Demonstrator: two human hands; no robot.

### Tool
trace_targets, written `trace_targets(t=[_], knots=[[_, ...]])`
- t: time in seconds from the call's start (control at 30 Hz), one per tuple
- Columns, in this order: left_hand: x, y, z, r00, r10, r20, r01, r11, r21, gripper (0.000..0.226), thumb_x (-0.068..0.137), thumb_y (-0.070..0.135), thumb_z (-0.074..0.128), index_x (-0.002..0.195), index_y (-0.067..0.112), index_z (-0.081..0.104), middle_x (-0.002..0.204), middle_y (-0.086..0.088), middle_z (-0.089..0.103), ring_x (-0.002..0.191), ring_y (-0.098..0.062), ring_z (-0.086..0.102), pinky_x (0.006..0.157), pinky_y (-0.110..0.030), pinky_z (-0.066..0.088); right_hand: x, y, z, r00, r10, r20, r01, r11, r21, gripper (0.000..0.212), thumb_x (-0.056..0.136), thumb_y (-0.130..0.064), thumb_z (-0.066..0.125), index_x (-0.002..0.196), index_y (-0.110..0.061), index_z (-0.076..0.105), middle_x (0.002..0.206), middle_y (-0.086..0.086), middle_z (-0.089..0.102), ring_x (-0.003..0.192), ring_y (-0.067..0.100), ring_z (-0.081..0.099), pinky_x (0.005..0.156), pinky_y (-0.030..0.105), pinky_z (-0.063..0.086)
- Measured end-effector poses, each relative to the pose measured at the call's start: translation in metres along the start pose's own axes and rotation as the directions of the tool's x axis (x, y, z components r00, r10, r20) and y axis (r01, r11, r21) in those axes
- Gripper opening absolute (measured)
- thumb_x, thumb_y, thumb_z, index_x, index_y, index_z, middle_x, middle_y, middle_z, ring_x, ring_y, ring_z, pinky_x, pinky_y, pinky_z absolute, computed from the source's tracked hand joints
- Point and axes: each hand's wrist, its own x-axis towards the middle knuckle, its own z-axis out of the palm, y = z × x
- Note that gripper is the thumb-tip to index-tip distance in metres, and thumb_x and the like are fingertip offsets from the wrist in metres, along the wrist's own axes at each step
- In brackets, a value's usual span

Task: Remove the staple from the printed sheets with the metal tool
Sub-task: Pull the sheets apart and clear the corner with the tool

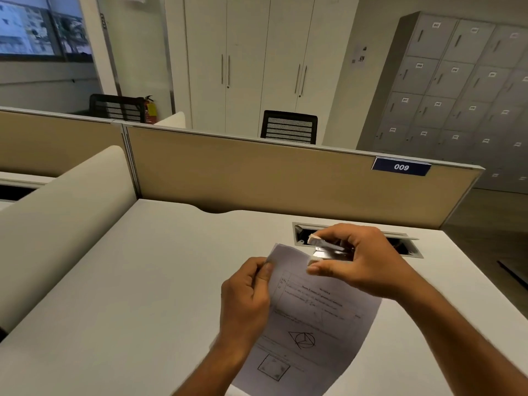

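L hand [251, 292] pinched the white printed sheets [314, 318] near top corner, lifted off desk; R hand [357, 261] gripped small silver metal tool [328, 250] at that corner. Best: keep paper taut, lever gently, w/o tearing.

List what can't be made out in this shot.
- Staple: head view, not visible; the right hand and metal tool cover that corner of the printed sheets.
- Tool's tip: hidden by the fingers.
- Printed text: too small and blurred.
- Sheets' lower edge: cut off by the frame, partly behind the left hand.
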Motion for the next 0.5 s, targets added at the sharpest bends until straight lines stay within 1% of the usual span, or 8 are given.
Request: trace_targets(t=[0.07, 0.13, 0.2, 0.23, 0.3, 0.37, 0.4, 0.5], knots=[[-0.003, 0.001, 0.000, 1.000, 0.006, 0.009, -0.006, 1.000, 0.003, 0.014, 0.090, 0.041, 0.048, 0.083, 0.039, 0.059, 0.078, 0.013, 0.066, 0.076, -0.007, 0.064, 0.052, -0.018, 0.054, 0.006, -0.005, 0.000, 0.998, -0.048, 0.038, 0.053, 0.992, -0.119, 0.069, 0.057, -0.071, 0.068, 0.111, -0.029, 0.067, 0.102, -0.015, 0.069, 0.091, 0.004, 0.063, 0.078, 0.025, 0.057], [-0.005, 0.001, 0.001, 1.000, 0.007, 0.021, -0.007, 1.000, 0.013, 0.013, 0.091, 0.041, 0.049, 0.084, 0.040, 0.060, 0.075, 0.010, 0.066, 0.075, -0.010, 0.064, 0.052, -0.026, 0.056, 0.011, -0.010, 0.001, 0.994, -0.067, 0.091, 0.082, 0.982, -0.172, 0.069, 0.058, -0.072, 0.068, 0.113, -0.030, 0.066, 0.104, -0.015, 0.069, 0.093, 0.005, 0.062, 0.079, 0.029, 0.057], [-0.008, 0.001, 0.001, 0.999, 0.002, 0.039, -0.002, 1.000, 0.017, 0.014, 0.090, 0.041, 0.049, 0.087, 0.038, 0.062, 0.076, 0.012, 0.067, 0.076, -0.009, 0.064, 0.051, -0.021, 0.054, 0.016, -0.017, 0.001, 0.986, -0.067, 0.152, 0.097, 0.974, -0.207, 0.064, 0.061, -0.067, 0.071, 0.114, -0.031, 0.065, 0.106, -0.014, 0.068, 0.093, 0.005, 0.061, 0.079, 0.030, 0.057], [-0.009, 0.002, 0.000, 0.999, 0.000, 0.050, -0.001, 1.000, 0.019, 0.018, 0.090, 0.042, 0.048, 0.090, 0.034, 0.064, 0.078, 0.014, 0.067, 0.078, -0.007, 0.064, 0.052, -0.017, 0.054, 0.017, -0.021, 0.001, 0.981, -0.072, 0.177, 0.113, 0.966, -0.234, 0.063, 0.062, -0.065, 0.072, 0.114, -0.031, 0.065, 0.107, -0.013, 0.069, 0.093, 0.005, 0.061, 0.079, 0.030, 0.057], [-0.011, 0.005, -0.001, 0.998, -0.008, 0.060, 0.007, 1.000, 0.018, 0.022, 0.090, 0.041, 0.048, 0.096, 0.029, 0.066, 0.084, 0.016, 0.068, 0.083, -0.004, 0.064, 0.055, -0.014, 0.054, 0.021, -0.026, 0.002, 0.973, -0.092, 0.213, 0.152, 0.947, -0.283, 0.060, 0.063, -0.065, 0.072, 0.113, -0.032, 0.065, 0.107, -0.013, 0.069, 0.091, 0.005, 0.060, 0.078, 0.031, 0.056], [-0.013, 0.007, -0.001, 0.998, -0.017, 0.066, 0.015, 1.000, 0.022, 0.013, 0.094, 0.034, 0.052, 0.094, 0.034, 0.064, 0.084, 0.019, 0.066, 0.086, -0.004, 0.063, 0.057, -0.014, 0.054, 0.024, -0.030, 0.003, 0.965, -0.100, 0.244, 0.174, 0.936, -0.306, 0.058, 0.064, -0.066, 0.071, 0.111, -0.032, 0.066, 0.105, -0.014, 0.069, 0.091, 0.005, 0.059, 0.077, 0.032, 0.056], [-0.013, 0.008, -0.001, 0.997, -0.021, 0.071, 0.019, 0.999, 0.030, 0.014, 0.096, 0.029, 0.054, 0.091, 0.039, 0.062, 0.083, 0.020, 0.066, 0.086, -0.004, 0.062, 0.057, -0.015, 0.055, 0.026, -0.032, 0.004, 0.961, -0.099, 0.259, 0.180, 0.934, -0.310, 0.058, 0.063, -0.066, 0.071, 0.110, -0.033, 0.066, 0.105, -0.015, 0.068, 0.091, 0.005, 0.059, 0.076, 0.032, 0.056], [-0.015, 0.009, -0.001, 0.997, -0.018, 0.072, 0.014, 0.998, 0.059, 0.030, 0.097, 0.021, 0.057, 0.085, 0.049, 0.056, 0.077, 0.019, 0.065, 0.083, -0.006, 0.061, 0.059, -0.021, 0.054, 0.029, -0.036, 0.006, 0.950, -0.098, 0.298, 0.192, 0.933, -0.305, 0.058, 0.064, -0.065, 0.072, 0.111, -0.032, 0.067, 0.109, -0.014, 0.068, 0.094, 0.005, 0.060, 0.080, 0.033, 0.057]])
